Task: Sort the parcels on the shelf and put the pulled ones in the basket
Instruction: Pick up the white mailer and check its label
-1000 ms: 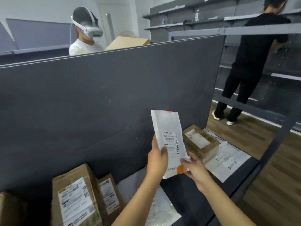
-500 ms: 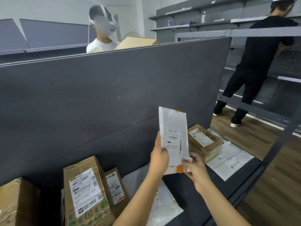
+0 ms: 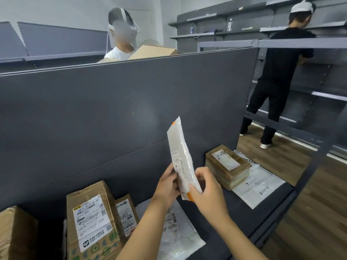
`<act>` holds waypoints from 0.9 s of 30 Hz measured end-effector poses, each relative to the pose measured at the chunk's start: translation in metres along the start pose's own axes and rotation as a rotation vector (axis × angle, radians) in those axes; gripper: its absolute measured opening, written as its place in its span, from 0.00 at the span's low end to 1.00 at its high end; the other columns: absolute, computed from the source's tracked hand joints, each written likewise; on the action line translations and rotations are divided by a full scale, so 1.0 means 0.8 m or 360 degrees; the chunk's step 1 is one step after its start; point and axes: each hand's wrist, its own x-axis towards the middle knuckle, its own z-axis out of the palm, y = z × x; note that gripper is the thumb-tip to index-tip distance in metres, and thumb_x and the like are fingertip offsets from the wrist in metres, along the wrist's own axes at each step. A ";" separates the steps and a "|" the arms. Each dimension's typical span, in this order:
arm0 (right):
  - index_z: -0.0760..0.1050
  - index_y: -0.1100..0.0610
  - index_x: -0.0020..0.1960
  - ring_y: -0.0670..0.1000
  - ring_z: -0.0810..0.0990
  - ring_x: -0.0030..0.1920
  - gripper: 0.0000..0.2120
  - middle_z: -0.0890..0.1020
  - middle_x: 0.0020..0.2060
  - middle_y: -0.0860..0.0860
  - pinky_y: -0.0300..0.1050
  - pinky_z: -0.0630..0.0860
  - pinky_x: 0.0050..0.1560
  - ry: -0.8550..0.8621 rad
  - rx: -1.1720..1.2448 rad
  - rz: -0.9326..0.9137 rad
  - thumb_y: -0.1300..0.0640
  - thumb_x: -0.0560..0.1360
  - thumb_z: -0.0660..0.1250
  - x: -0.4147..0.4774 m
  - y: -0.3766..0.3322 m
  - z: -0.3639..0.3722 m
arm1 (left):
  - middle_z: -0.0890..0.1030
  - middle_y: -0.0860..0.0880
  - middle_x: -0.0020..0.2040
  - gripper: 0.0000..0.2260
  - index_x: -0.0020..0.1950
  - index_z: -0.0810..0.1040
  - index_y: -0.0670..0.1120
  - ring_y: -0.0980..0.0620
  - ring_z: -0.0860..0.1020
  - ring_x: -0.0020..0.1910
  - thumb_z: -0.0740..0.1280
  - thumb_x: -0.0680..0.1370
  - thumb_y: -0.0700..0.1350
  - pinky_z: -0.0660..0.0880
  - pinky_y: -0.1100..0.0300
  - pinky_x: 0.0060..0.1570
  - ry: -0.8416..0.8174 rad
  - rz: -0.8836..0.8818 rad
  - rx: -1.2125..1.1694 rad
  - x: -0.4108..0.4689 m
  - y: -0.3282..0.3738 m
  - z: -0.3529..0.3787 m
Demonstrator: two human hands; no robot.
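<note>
In the head view I see the wearer's two bare forearms reaching up from the bottom edge over a dark grey shelf [image 3: 234, 218]. Between the hands stands a slim white plastic mailer [image 3: 181, 162], held in the air above the shelf and in front of its dark back panel [image 3: 112, 109]. It is upright, with its top leaning a little to the left. An orange tab shows at its top corner and another at its bottom, and a printed label faces me (the text is too small for me to read). The left hand [image 3: 168, 186] grips the mailer's lower left edge, fingers curled round it. The right hand [image 3: 208, 190] pinches the lower right part, thumb on the front near the orange tab. On the shelf below, to the left, a tall cardboard box [image 3: 92, 222] stands upright with a small cardboard box [image 3: 125, 216] touching its right side. A flat clear-white bag [image 3: 178, 233] lies partly under the left forearm. To the right, a flat brown box [image 3: 227, 166] rests on a white flat mailer [image 3: 261, 186]. Beyond the panel a person in a headset [image 3: 122, 34] stands. At far right a person in black [image 3: 277, 81] faces other shelving on a wooden floor [image 3: 319, 222].
</note>
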 end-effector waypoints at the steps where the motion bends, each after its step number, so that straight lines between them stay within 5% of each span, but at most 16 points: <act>1: 0.68 0.44 0.45 0.40 0.76 0.45 0.13 0.76 0.44 0.37 0.35 0.74 0.39 0.0006 0.0001 0.0013 0.59 0.71 0.68 0.002 0.002 0.000 | 0.85 0.48 0.51 0.17 0.60 0.78 0.53 0.50 0.83 0.48 0.54 0.82 0.38 0.79 0.58 0.40 0.0005 0.0010 -0.0011 0.002 -0.002 -0.004; 4: 0.69 0.44 0.47 0.40 0.77 0.45 0.13 0.77 0.44 0.38 0.36 0.76 0.41 -0.0027 0.0022 0.0074 0.60 0.71 0.68 0.008 0.013 -0.001 | 0.84 0.48 0.55 0.17 0.61 0.77 0.55 0.46 0.82 0.55 0.55 0.82 0.38 0.78 0.47 0.55 0.0045 0.0018 -0.0006 0.002 -0.004 -0.018; 11: 0.71 0.53 0.50 0.46 0.79 0.42 0.09 0.80 0.42 0.48 0.45 0.75 0.40 -0.0132 0.0070 0.0509 0.63 0.73 0.64 0.028 0.048 0.022 | 0.82 0.47 0.57 0.20 0.61 0.77 0.51 0.45 0.81 0.55 0.54 0.78 0.34 0.78 0.43 0.56 0.0414 -0.0010 0.0225 0.001 -0.035 -0.049; 14: 0.72 0.56 0.50 0.45 0.77 0.40 0.08 0.80 0.43 0.51 0.39 0.73 0.35 -0.0291 0.0068 0.0711 0.65 0.72 0.64 0.028 0.076 0.045 | 0.79 0.47 0.58 0.18 0.64 0.72 0.48 0.47 0.78 0.56 0.54 0.78 0.35 0.75 0.47 0.60 0.0588 -0.0115 0.0401 -0.003 -0.062 -0.061; 20: 0.73 0.57 0.49 0.52 0.80 0.40 0.11 0.81 0.42 0.55 0.44 0.76 0.37 -0.0545 0.0104 0.1103 0.67 0.69 0.64 -0.002 0.137 0.097 | 0.63 0.43 0.74 0.30 0.77 0.53 0.44 0.44 0.63 0.73 0.61 0.78 0.45 0.63 0.49 0.72 0.0880 -0.0428 0.0879 -0.015 -0.133 -0.066; 24: 0.73 0.61 0.51 0.53 0.79 0.39 0.11 0.81 0.42 0.57 0.44 0.75 0.37 -0.0633 0.0086 0.1248 0.69 0.70 0.65 -0.011 0.171 0.121 | 0.46 0.43 0.78 0.34 0.78 0.42 0.44 0.43 0.47 0.78 0.58 0.80 0.51 0.49 0.49 0.76 0.0750 -0.0567 0.1176 -0.023 -0.153 -0.068; 27: 0.73 0.59 0.47 0.57 0.80 0.41 0.11 0.81 0.42 0.59 0.53 0.78 0.44 -0.0709 0.0057 0.1262 0.71 0.69 0.65 -0.010 0.196 0.140 | 0.44 0.43 0.79 0.32 0.78 0.42 0.43 0.45 0.46 0.78 0.58 0.81 0.49 0.48 0.52 0.76 0.0664 -0.0648 0.1085 -0.025 -0.161 -0.073</act>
